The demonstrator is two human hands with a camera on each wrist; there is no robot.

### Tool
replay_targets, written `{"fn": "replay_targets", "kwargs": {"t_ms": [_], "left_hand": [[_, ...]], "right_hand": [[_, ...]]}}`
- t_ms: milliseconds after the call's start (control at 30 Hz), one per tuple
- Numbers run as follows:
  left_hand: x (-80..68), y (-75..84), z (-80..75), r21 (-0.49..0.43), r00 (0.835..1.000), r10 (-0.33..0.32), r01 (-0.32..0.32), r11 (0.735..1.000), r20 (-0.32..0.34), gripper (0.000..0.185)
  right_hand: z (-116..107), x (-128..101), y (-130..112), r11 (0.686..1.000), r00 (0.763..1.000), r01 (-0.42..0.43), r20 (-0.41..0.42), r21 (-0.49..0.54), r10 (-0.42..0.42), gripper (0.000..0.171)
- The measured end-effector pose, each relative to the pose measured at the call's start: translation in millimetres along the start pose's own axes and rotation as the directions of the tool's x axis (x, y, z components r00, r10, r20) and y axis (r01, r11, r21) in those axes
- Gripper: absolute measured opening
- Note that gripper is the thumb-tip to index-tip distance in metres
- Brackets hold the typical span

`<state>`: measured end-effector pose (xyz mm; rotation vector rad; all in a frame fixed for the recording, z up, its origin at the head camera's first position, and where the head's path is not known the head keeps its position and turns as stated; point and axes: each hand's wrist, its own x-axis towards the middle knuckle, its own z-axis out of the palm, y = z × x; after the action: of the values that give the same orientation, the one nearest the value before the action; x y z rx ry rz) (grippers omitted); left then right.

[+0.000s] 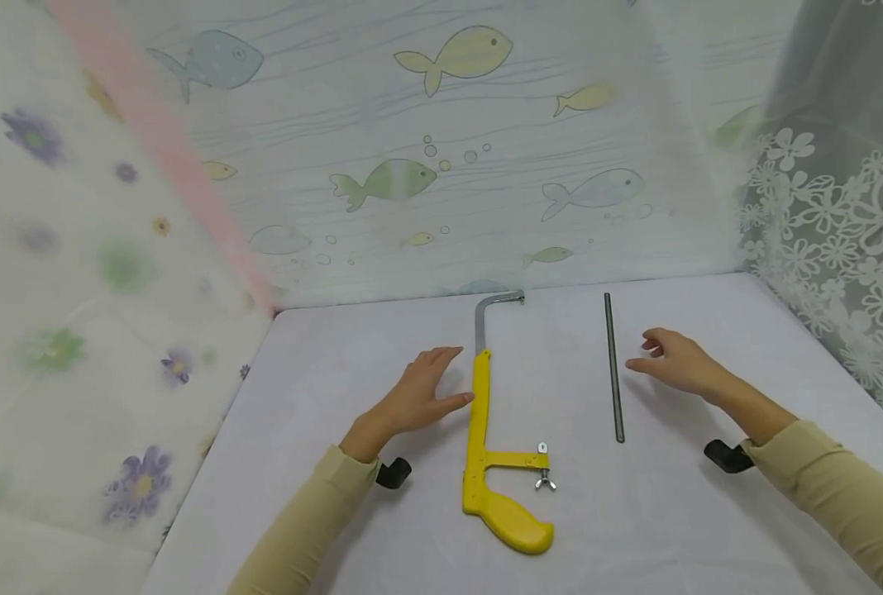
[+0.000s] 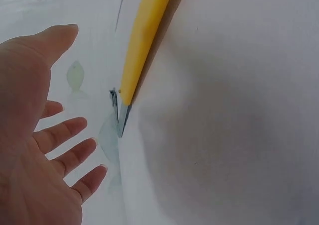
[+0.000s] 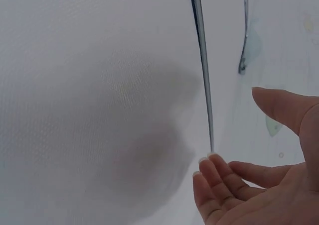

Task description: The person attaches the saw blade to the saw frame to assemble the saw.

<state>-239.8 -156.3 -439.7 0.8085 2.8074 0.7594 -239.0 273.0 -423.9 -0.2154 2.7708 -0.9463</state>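
A hacksaw frame with a yellow handle and body (image 1: pixel 480 413) lies on the white-covered table, its grey metal arm (image 1: pixel 480 324) bent to the right at the far end. Its short yellow crossbar ends in a wing nut (image 1: pixel 545 481). To the right lies a thin dark hacksaw blade (image 1: pixel 613 372), separate from the frame. My left hand (image 1: pixel 421 390) hovers just left of the frame, fingers spread and holding nothing. Right of the blade is my right hand (image 1: pixel 675 361), its fingers loosely bent with nothing in them. The right wrist view shows the blade (image 3: pixel 205 70) beyond the fingertips.
A white cloth (image 1: pixel 382 545) covers the table. Behind it hangs a curtain printed with fish (image 1: pixel 400 179); a flowered curtain (image 1: pixel 62 347) stands at the left, and sheer lace (image 1: pixel 858 207) at the right. A black wrist mount (image 1: pixel 394 473) sits under the left sleeve.
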Motion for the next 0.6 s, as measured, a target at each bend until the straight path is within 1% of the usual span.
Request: {"fn": "replay_targets", "kwargs": {"t_ms": [300, 467, 600], "left_hand": [[1.2, 7.4, 6.6, -0.042, 0.998, 0.007, -0.005, 0.999, 0.064, 0.079], [0.6, 12.2, 9.5, -0.045, 0.996, 0.011, -0.007, 0.999, 0.084, 0.077], [-0.4, 14.9, 12.6, -0.041, 0.995, 0.009, -0.005, 0.999, 0.095, 0.076]], "right_hand": [[5.8, 0.5, -3.5, 0.999, 1.000, -0.010, 0.007, 0.045, 0.010, 0.070], [8.0, 2.5, -5.1, 0.998, 1.000, -0.018, 0.018, 0.068, 0.016, 0.068], [9.7, 4.6, -7.1, 0.997, 0.999, -0.032, 0.027, 0.064, 0.031, 0.064]]}}
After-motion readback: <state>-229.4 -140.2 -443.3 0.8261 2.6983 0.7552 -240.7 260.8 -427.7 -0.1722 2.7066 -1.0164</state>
